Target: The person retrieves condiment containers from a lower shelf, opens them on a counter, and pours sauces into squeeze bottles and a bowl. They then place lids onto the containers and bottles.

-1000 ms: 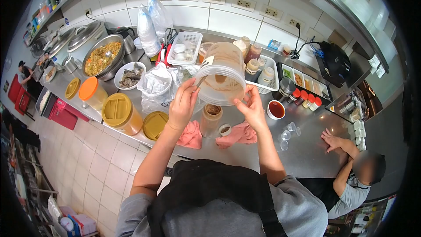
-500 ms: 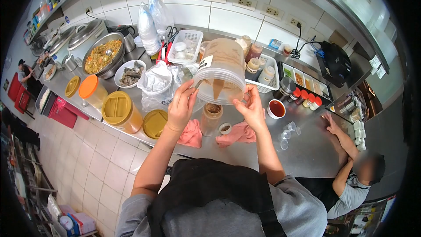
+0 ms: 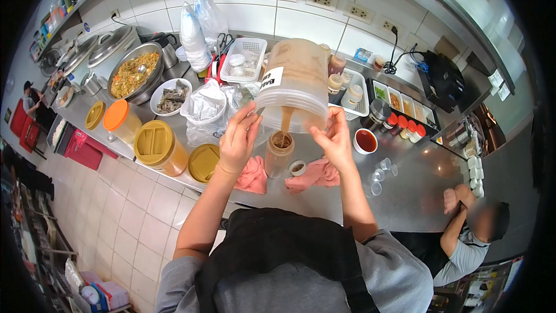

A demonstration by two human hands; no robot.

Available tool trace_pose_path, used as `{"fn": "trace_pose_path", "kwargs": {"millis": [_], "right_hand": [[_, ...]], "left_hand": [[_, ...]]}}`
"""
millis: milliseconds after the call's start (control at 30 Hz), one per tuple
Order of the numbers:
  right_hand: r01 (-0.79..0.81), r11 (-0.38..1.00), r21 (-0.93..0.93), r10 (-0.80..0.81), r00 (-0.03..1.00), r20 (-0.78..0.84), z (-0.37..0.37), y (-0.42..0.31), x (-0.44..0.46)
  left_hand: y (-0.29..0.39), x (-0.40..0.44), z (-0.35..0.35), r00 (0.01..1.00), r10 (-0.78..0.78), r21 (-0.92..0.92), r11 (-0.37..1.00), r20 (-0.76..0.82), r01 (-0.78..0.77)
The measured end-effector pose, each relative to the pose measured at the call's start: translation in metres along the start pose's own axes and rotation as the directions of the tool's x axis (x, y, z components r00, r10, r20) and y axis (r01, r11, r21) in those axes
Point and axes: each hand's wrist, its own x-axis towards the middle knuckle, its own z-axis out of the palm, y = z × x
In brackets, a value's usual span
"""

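A large translucent plastic tub [image 3: 300,67] with a white label is tipped mouth-down between my hands. My left hand [image 3: 236,139] grips its rim on the left, and my right hand [image 3: 333,142] grips the rim on the right. Thick brown sauce [image 3: 286,121] runs from the lip into an open-mouthed clear bottle [image 3: 278,165] standing upright on the counter below. Brown residue streaks the tub's inner wall. Close to the bottle's right side sits a small white cup [image 3: 297,168] with dark contents. Pink cloths [image 3: 252,176] lie on both sides of the bottle.
Gold-lidded jar [image 3: 161,149], gold lid [image 3: 204,163] and orange-lidded jar [image 3: 122,116] stand left. A bowl of red sauce [image 3: 365,141] and small plastic cups [image 3: 377,175] are right. Behind are a basket of bottles [image 3: 351,97] and a noodle bowl [image 3: 136,74]. A co-worker [image 3: 469,243] leans at the right.
The tub has tipped further, and its sauce now reaches the bottle in a stream. The co-worker's outstretched hand has drawn back from the counter toward their other arm.
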Motion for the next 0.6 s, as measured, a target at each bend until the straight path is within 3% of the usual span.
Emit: {"fn": "trace_pose_path", "kwargs": {"millis": [100,600], "right_hand": [[0.073,0.997,0.003,-0.073,0.997,-0.009,0.005,-0.006,0.003],[0.106,0.994,-0.008,-0.106,0.994,-0.003,0.01,-0.03,0.011]], "left_hand": [[0.001,0.004,0.0,1.0,0.008,-0.01,1.0,-0.014,-0.008],[0.007,0.031,-0.007,0.991,0.112,0.007,0.994,-0.079,-0.111]]}}
